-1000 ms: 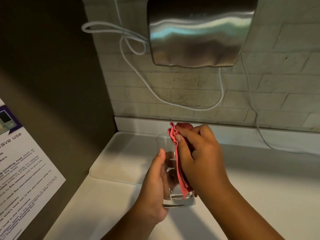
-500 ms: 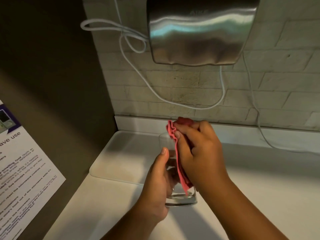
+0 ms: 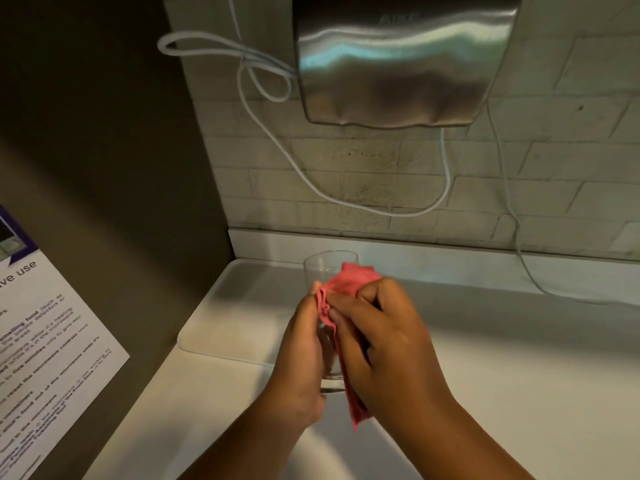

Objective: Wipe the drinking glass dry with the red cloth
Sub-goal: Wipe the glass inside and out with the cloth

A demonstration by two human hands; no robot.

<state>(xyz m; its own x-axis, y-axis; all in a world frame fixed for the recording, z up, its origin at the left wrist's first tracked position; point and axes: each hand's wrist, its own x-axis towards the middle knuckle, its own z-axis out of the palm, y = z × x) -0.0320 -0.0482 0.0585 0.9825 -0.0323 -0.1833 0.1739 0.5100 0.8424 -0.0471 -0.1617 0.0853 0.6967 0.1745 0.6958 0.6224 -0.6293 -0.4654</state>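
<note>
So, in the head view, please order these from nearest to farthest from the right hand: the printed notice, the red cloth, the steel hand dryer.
From the right hand:
1. red cloth: held under its fingers, pressed on the drinking glass.
2. steel hand dryer: on the brick wall, above.
3. printed notice: far left, on the side panel.

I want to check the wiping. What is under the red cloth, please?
The red cloth lies against the side of the drinking glass, pressed on by the right hand. The left hand holds the glass. The wall beneath the cloth is hidden, so dryness cannot be seen.
</note>
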